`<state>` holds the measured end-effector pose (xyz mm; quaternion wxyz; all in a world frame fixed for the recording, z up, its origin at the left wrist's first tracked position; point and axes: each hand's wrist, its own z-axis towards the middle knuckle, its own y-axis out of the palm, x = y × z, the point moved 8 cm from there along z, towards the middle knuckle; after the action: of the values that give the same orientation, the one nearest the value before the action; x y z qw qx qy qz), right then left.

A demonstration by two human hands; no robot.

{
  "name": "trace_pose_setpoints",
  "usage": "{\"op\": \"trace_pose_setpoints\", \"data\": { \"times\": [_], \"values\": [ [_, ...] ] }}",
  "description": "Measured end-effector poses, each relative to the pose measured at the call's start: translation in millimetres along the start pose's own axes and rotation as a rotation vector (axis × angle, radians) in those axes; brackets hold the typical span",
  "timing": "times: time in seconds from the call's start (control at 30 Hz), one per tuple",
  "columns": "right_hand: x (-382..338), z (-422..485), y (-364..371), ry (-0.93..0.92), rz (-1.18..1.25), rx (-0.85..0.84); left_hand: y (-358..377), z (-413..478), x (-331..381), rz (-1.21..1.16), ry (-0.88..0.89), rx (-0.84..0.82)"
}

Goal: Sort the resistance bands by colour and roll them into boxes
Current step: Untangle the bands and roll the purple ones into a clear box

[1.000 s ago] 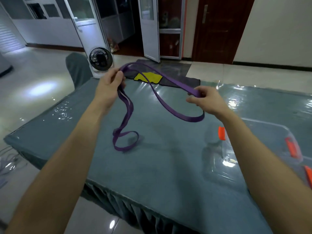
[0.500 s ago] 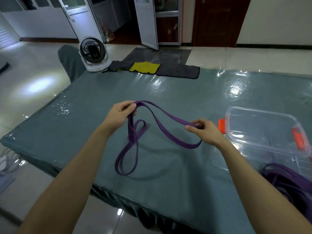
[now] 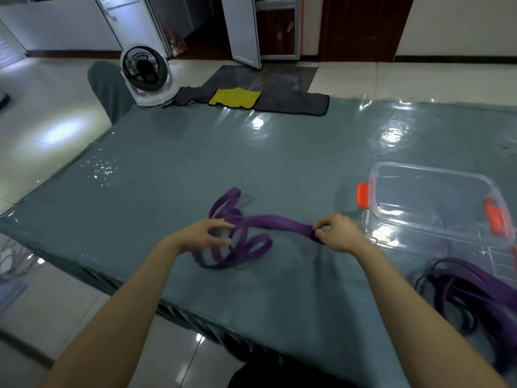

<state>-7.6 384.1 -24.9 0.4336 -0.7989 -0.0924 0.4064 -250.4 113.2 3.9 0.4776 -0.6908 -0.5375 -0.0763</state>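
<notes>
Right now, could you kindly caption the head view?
Left hand and right hand pinch a purple band on the table near a clear box.

Head-worn view, forward and down

Table (image 3: 195,163): purple band (image 3: 279,223), clear box (image 3: 436,219), band pile (image 3: 481,292), cloth (image 3: 291,103).

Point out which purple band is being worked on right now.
The purple band stretched between the left hand and right hand at mid-table; the other bands lie untouched in a heap near the clear box.
</notes>
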Motion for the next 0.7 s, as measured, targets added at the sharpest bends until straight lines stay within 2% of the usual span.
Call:
{"op": "trace_pose_setpoints", "data": {
  "times": [0.03,0.07,0.13,0.2,0.27,0.37,0.43,0.5,0.6,0.7],
  "values": [
    [10,-5,14,0.01,-0.077,-0.071,19,-1,-14,0.05,-0.031,-0.059],
    [20,-9,26,0.024,-0.126,-0.135,29,-2,-26,0.061,-0.032,-0.04],
    [37,-18,46,0.066,-0.141,-0.215,32,-6,-39,-0.033,-0.021,0.152],
    [46,-23,54,0.101,-0.116,-0.198,25,-14,-53,-0.176,-0.041,0.341],
    [46,-22,53,0.111,-0.085,-0.117,20,-20,-67,-0.213,-0.076,0.421],
    [38,-22,50,0.094,-0.037,0.003,26,-26,-89,-0.182,-0.161,0.429],
    [31,-22,55,0.068,-0.003,0.026,38,-28,-96,-0.138,-0.198,0.405],
    [25,-26,69,0.048,0.018,0.001,54,-28,-98,-0.063,-0.178,0.375],
    [17,-32,96,0.056,0.04,-0.073,72,-22,-95,0.226,-0.1,0.337],
    [3,-40,122,0.052,0.043,-0.157,69,-16,-97,0.4,-0.082,0.372]
  ]
}}
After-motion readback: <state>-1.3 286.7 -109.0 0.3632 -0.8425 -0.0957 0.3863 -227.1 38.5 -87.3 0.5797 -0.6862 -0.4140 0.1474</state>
